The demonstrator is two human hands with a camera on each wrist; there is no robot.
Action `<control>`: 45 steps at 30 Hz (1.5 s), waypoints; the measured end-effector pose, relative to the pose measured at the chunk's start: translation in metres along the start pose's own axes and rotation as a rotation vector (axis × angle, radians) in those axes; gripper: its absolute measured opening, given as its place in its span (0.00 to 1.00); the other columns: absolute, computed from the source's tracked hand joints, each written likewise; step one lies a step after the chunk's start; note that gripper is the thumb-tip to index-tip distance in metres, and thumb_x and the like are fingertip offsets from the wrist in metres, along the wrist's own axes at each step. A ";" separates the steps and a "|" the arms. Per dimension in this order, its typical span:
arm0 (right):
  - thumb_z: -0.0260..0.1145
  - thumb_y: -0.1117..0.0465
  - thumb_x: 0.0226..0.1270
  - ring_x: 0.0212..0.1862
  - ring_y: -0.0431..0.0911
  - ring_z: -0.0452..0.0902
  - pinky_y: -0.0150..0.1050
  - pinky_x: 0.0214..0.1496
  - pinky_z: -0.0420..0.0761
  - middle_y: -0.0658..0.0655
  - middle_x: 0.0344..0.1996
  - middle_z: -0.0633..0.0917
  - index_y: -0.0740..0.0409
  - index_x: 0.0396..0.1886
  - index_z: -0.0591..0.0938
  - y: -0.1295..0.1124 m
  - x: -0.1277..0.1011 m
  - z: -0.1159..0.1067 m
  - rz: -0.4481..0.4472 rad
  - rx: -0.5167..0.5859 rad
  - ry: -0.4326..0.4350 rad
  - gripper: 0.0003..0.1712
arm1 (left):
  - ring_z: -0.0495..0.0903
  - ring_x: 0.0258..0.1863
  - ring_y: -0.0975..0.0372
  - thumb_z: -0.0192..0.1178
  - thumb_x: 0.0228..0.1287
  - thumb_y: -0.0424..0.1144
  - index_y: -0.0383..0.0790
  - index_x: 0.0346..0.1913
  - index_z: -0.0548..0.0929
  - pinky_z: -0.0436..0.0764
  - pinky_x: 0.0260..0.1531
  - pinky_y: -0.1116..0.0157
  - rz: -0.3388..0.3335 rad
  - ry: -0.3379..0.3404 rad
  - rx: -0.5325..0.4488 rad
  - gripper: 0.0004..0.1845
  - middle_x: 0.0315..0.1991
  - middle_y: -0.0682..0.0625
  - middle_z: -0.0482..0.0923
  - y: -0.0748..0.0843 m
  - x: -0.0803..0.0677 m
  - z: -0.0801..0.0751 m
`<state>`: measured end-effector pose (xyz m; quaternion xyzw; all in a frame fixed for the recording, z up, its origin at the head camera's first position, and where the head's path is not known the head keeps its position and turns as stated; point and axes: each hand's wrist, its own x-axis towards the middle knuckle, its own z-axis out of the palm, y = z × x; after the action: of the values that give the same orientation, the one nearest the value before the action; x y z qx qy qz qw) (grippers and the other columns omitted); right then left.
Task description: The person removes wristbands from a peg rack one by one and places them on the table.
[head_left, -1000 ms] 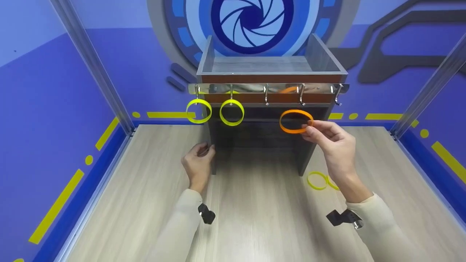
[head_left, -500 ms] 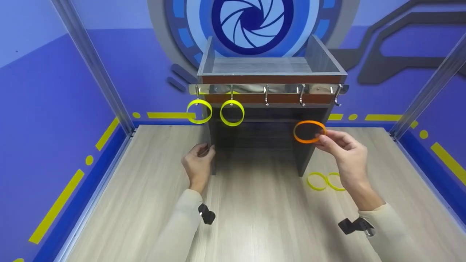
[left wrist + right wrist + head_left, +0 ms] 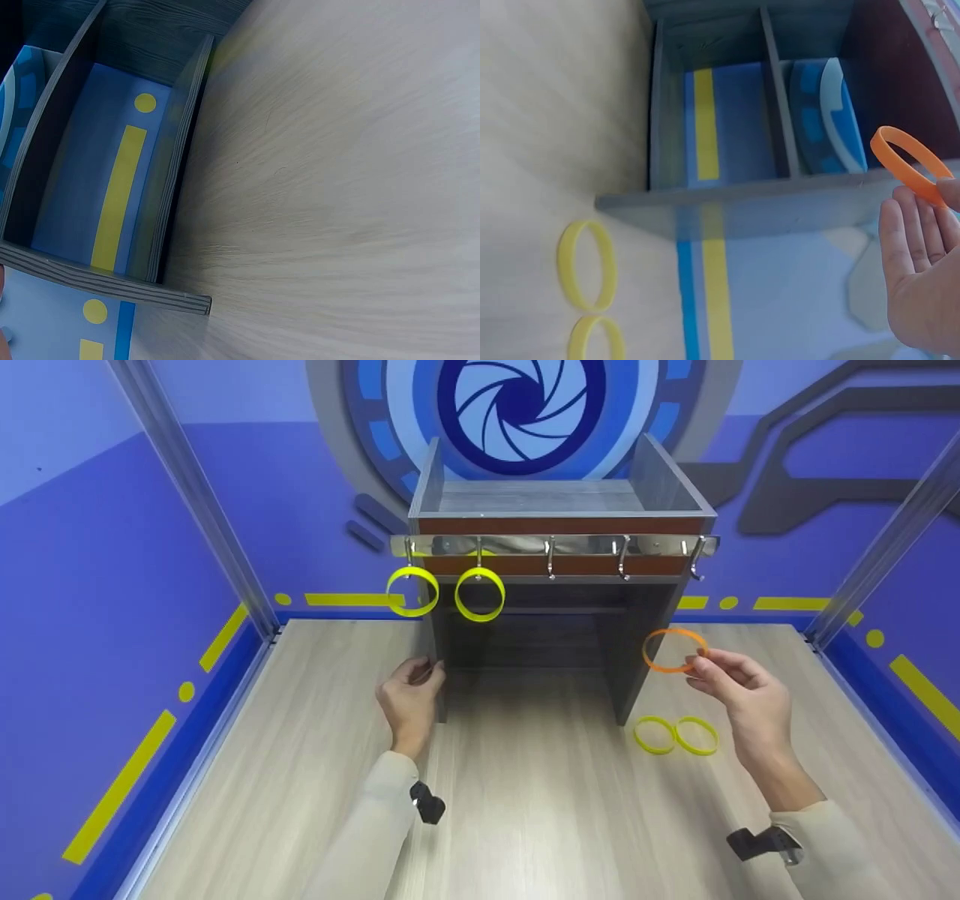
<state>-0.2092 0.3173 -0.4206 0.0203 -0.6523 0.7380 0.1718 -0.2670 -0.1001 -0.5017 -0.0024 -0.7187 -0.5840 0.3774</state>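
Note:
My right hand pinches an orange silicone wristband by its near edge, holding it tilted in front of the shelf's right side panel. In the right wrist view the orange wristband shows at the fingertips, other fingers extended beneath. At the lower left of the grey wooden shelf, my left hand grips the front edge of the side panel with curled fingers. Two yellow wristbands, one on the far left hook and one on the second, hang from the metal hook rail.
Two more yellow wristbands lie side by side on the wooden tabletop, right of the shelf. Three bare hooks stand along the rail's middle and right. Blue panelled walls enclose the table at the back and sides.
My right hand has moved right and down, away from the hooks, with the orange wristband in it. Both yellow wristbands on the table are now in full view. The left hand stays put.

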 end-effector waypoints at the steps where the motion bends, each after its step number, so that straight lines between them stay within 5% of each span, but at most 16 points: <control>1: 0.77 0.65 0.68 0.45 0.47 0.91 0.38 0.52 0.87 0.57 0.46 0.92 0.72 0.55 0.84 0.002 0.000 -0.004 0.007 0.009 0.006 0.21 | 0.92 0.36 0.53 0.76 0.58 0.26 0.31 0.38 0.91 0.90 0.38 0.65 0.000 0.001 -0.002 0.06 0.36 0.43 0.91 0.000 0.000 0.000; 12: 0.73 0.71 0.70 0.43 0.48 0.92 0.42 0.52 0.87 0.59 0.44 0.92 0.75 0.53 0.83 0.017 -0.003 -0.040 0.038 0.108 0.029 0.16 | 0.92 0.36 0.53 0.76 0.58 0.27 0.30 0.39 0.91 0.90 0.38 0.68 -0.076 -0.014 -0.016 0.07 0.37 0.42 0.91 0.003 0.001 0.000; 34: 0.74 0.71 0.69 0.41 0.46 0.92 0.39 0.48 0.88 0.56 0.41 0.93 0.66 0.47 0.87 0.049 -0.011 -0.094 0.191 0.140 0.130 0.08 | 0.92 0.36 0.53 0.76 0.58 0.27 0.30 0.39 0.90 0.90 0.37 0.67 -0.076 -0.008 -0.010 0.07 0.36 0.42 0.91 0.004 0.000 0.000; 45: 0.74 0.70 0.70 0.40 0.45 0.92 0.38 0.47 0.89 0.55 0.39 0.93 0.62 0.47 0.88 0.066 -0.011 -0.118 0.235 0.130 0.172 0.08 | 0.92 0.35 0.54 0.76 0.58 0.27 0.31 0.39 0.91 0.90 0.37 0.67 -0.014 -0.002 0.026 0.06 0.36 0.43 0.91 0.002 0.000 0.000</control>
<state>-0.1946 0.4232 -0.5035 -0.1084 -0.5841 0.7926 0.1375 -0.2662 -0.0997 -0.4996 0.0069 -0.7266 -0.5773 0.3723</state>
